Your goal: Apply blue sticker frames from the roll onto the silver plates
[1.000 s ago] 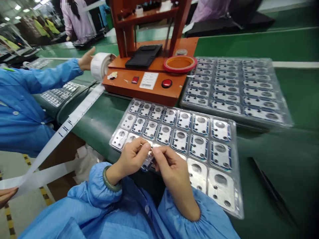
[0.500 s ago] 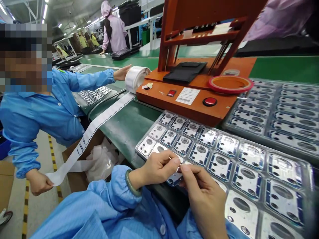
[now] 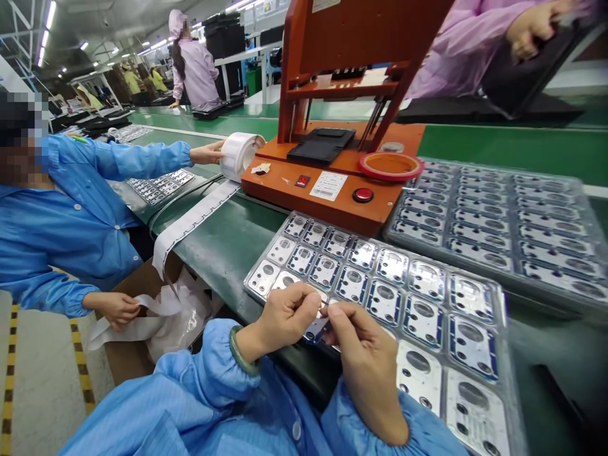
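Note:
My left hand [image 3: 289,320] is closed, thumb against forefinger, around a small silver plate with a blue edge [image 3: 315,332], mostly hidden by my fingers. Close against it, my right hand [image 3: 365,367] pinches thumb and forefinger together at the plate's upper side. What lies in that pinch is too small and covered to make out. Both hands are over the near edge of a clear plastic tray [image 3: 500,316]. Rows of silver plates [image 3: 383,300] sit in its pockets, each with a large round window and smaller holes; many show blue edges.
An orange press [image 3: 285,190] stands behind the tray, a red tape ring [image 3: 390,167] on it. More filled trays [image 3: 517,221] lie at right. At left, a co-worker's hand [image 3: 208,153] touches a white label roll [image 3: 240,155]; its strip hangs toward a cardboard box [image 3: 121,354].
The co-worker's lower hand has moved toward the box, and the once-taut strip now droops. The view has shifted right, showing another person's hand at upper right. My hands stay pinched together.

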